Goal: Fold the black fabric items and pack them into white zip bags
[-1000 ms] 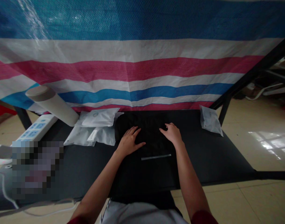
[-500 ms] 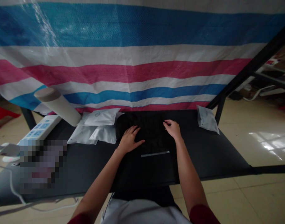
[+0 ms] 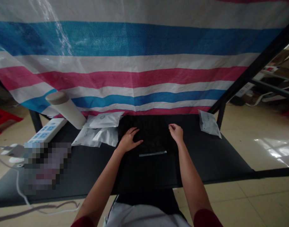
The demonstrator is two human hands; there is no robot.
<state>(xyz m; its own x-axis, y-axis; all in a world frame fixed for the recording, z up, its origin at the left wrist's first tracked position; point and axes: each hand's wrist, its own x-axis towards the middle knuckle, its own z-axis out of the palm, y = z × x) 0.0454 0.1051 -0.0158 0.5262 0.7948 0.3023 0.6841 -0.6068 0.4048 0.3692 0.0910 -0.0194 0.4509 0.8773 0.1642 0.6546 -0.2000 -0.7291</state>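
Note:
A dark, soft-looking black item (image 3: 151,135), probably cloth, lies flat on the black table in front of me. Its outline merges with the tabletop, and a thin pale strip (image 3: 153,154) crosses its near part. My left hand (image 3: 129,140) rests palm down on its left side, fingers spread and thumb pointing right. At the right side, my right hand (image 3: 176,132) is closed, thumb and fingers pressed together. What is between those fingertips, if anything, is lost against the black.
Several frosted plastic bags (image 3: 104,126) lie left of the black item, beside a white bottle (image 3: 68,108) and a power strip (image 3: 46,130) with cables. Another frosted bag (image 3: 209,124) sits at the right. A striped tarp (image 3: 135,75) hangs behind the table (image 3: 212,160).
My left hand and the pale strip have shifted slightly left. The right hand has moved a little right, its fingers curled tighter. The view has tilted slightly up.

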